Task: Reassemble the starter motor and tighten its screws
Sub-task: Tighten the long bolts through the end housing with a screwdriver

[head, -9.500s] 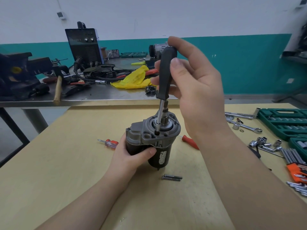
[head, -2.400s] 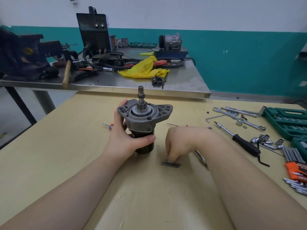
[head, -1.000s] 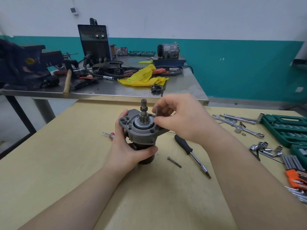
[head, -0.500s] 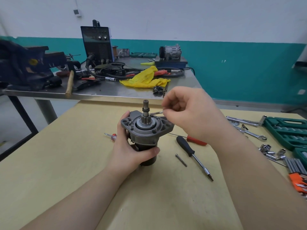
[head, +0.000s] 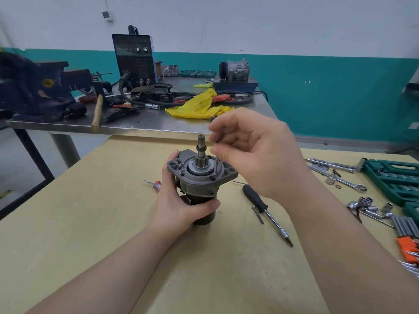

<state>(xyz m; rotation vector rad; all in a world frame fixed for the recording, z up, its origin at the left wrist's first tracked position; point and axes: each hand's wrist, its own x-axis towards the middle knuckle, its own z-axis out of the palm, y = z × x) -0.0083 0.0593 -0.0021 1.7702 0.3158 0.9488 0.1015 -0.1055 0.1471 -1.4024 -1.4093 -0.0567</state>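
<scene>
teal-and-white wall (head: 328,91), steel bench (head: 145,126)

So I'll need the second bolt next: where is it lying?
In the head view, the loose bolt lies on the wooden table, right of the starter motor, beside the black-handled driver.

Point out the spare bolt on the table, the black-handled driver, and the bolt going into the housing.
spare bolt (head: 258,214), head view, mid-shank.
black-handled driver (head: 255,197), head view, middle of handle.
bolt in the housing (head: 216,165), head view, bare shank below the fingertips.

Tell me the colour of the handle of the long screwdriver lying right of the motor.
Black, seen in the head view: the long screwdriver's plastic handle.
</scene>
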